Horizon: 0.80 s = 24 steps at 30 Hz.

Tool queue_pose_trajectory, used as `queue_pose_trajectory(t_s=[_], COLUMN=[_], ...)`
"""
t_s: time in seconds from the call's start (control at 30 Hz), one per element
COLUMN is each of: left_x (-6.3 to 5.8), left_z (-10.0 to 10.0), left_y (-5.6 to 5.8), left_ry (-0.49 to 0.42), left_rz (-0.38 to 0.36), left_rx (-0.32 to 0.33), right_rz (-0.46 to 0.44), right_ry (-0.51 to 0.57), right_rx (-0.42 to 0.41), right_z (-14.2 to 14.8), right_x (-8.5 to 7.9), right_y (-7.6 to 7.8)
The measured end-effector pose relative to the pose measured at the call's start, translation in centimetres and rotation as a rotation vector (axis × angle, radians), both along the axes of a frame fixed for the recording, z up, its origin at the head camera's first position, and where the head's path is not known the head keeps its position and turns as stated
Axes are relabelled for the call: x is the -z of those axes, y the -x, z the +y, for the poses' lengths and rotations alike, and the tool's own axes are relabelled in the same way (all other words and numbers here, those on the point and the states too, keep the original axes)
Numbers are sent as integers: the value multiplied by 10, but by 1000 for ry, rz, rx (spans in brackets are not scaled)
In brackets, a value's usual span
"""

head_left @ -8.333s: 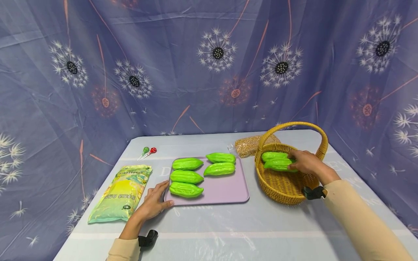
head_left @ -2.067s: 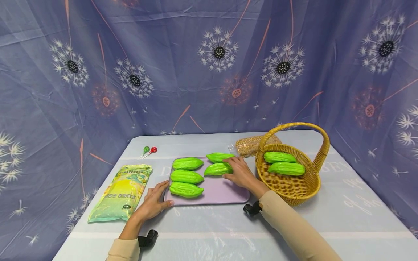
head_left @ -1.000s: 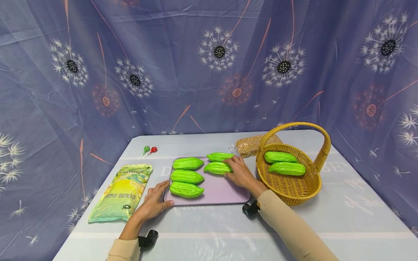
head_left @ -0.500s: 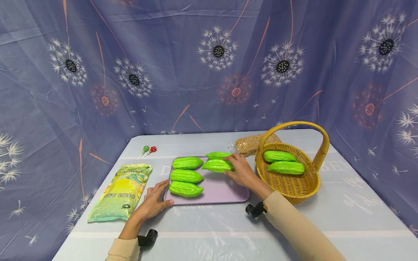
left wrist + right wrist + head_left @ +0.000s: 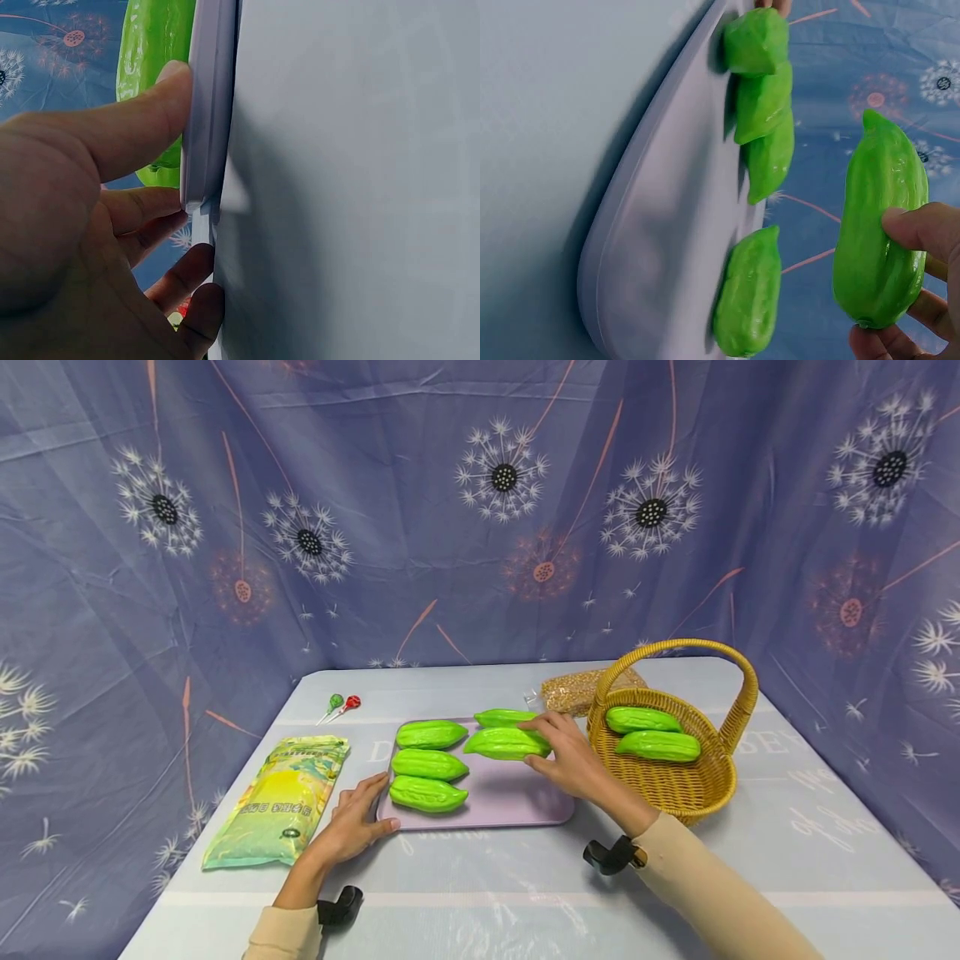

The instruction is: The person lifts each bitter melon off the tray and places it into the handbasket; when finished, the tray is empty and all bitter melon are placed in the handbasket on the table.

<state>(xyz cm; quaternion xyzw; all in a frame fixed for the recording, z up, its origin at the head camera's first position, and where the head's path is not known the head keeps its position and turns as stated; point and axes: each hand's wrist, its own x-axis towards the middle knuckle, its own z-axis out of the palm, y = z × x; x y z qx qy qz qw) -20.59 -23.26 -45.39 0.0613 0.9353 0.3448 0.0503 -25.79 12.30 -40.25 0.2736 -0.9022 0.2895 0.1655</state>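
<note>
My right hand (image 5: 564, 752) pinches a bright green, ridged bitter melon (image 5: 502, 743) between thumb and fingers. The right wrist view shows this bitter melon (image 5: 877, 232) lifted clear of the lilac tray (image 5: 652, 217). Behind it, another bitter melon (image 5: 501, 717) lies on the tray (image 5: 517, 806), partly hidden by the hand. Three more bitter melons, the middle one (image 5: 429, 765) among them, lie in a column on the tray's left side. My left hand (image 5: 354, 822) rests at the tray's front left corner, thumb on the rim (image 5: 206, 142) and the other fingers loosely spread beside it.
To the right stands a wicker basket (image 5: 637, 785) with a tall handle and two bitter melons (image 5: 660, 746) inside. Behind it lies a clear bag of yellow grains (image 5: 573, 692). A yellow-green packet (image 5: 281, 802) is at left, with two lollipops (image 5: 352, 702) farther back.
The right hand has left the basket, taken hold of the front bitter melon on the tray's right side, and raised it slightly rightward. The left hand stays at the tray corner.
</note>
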Motion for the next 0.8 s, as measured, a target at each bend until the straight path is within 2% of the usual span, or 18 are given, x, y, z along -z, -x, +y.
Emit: queue_pose_trajectory(t_s=[0.2, 0.47, 0.8], left_x=[0, 0, 1], left_z=[0, 1, 0], left_y=[0, 0, 0], left_ry=[0, -11, -16], left_rz=[0, 3, 6], left_rx=[-1, -4, -5], right_rz=[-4, 43, 26], right_ry=[18, 54, 45], right_rx=[-13, -19, 20], right_z=[7, 21, 46], right_x=[-9, -21, -31], right_y=[-10, -25, -36])
